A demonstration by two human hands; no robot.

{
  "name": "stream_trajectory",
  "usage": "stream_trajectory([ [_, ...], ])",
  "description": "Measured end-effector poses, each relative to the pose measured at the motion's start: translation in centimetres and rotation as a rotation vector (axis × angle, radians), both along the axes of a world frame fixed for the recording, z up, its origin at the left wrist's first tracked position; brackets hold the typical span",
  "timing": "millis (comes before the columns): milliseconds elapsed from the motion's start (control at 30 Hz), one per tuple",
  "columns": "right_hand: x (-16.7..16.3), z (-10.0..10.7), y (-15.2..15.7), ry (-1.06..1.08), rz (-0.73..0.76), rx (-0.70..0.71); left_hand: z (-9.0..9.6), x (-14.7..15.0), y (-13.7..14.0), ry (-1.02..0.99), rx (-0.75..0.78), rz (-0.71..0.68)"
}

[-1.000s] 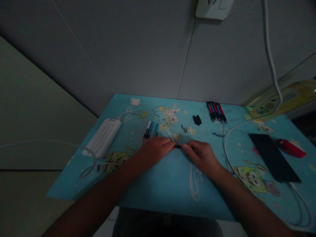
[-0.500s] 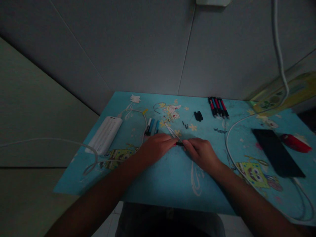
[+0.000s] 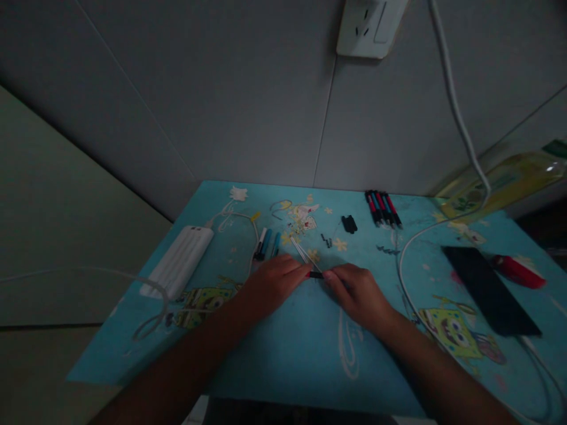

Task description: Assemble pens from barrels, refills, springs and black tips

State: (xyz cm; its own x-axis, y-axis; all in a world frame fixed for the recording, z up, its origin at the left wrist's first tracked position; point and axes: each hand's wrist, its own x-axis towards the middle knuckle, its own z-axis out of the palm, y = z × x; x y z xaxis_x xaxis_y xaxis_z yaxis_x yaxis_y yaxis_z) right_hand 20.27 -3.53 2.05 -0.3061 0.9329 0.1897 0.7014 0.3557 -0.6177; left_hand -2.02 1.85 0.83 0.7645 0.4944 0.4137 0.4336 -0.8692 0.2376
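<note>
1. We see both hands at the centre of the frame, over a blue printed tabletop (image 3: 283, 354).
2. Our left hand (image 3: 277, 282) has its fingers closed together, pinching the red end of a pen part (image 3: 315, 275).
3. Our right hand (image 3: 357, 290) pinches the black end of that same part between thumb and fingers, so the part lies nearly level between the two hands, at the middle of the frame.
4. We find thin pale rods (image 3: 300, 250) slanting from just above the left hand down towards the right fingertips; we cannot tell whether the right hand grips one too.
5. Just beyond our left hand, left of centre, lie blue tubes (image 3: 266, 244) and a white one (image 3: 261, 238), side by side.
6. Above centre we have small dark bits (image 3: 326, 240), with black clips (image 3: 349, 224) near them to the upper right.
7. Right of centre, by the wall, pens (image 3: 383, 209) lie in a row, with dark pieces (image 3: 388, 250) below them.
8. At the left we see a white power bank (image 3: 179, 260); at the right, a black phone (image 3: 491, 290) and a red object (image 3: 518, 272) beside it.
9. A yellow bottle (image 3: 509, 179) lies on its side at the right edge, and a socket (image 3: 370, 28) sits at the top.
</note>
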Motion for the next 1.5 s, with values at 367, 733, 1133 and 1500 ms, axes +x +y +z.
stream_trajectory([
  [367,6.5,1.2,2.2,-0.465,-0.500,0.256,-0.6,0.2,0.5,-0.086,-0.160,0.098],
  [733,9.5,-0.5,2.6,-0.744,-0.567,0.156,-0.6,0.0,0.7,-0.096,-0.174,0.115],
  [1133,10.0,0.3,2.2,-0.749,-0.634,0.163,-0.2,0.3,0.2,-0.288,-0.491,0.238],
  [1500,10.0,-0.4,2.3,-0.760,-0.617,0.195,1.3,0.2,0.6,-0.686,-1.094,0.139],
])
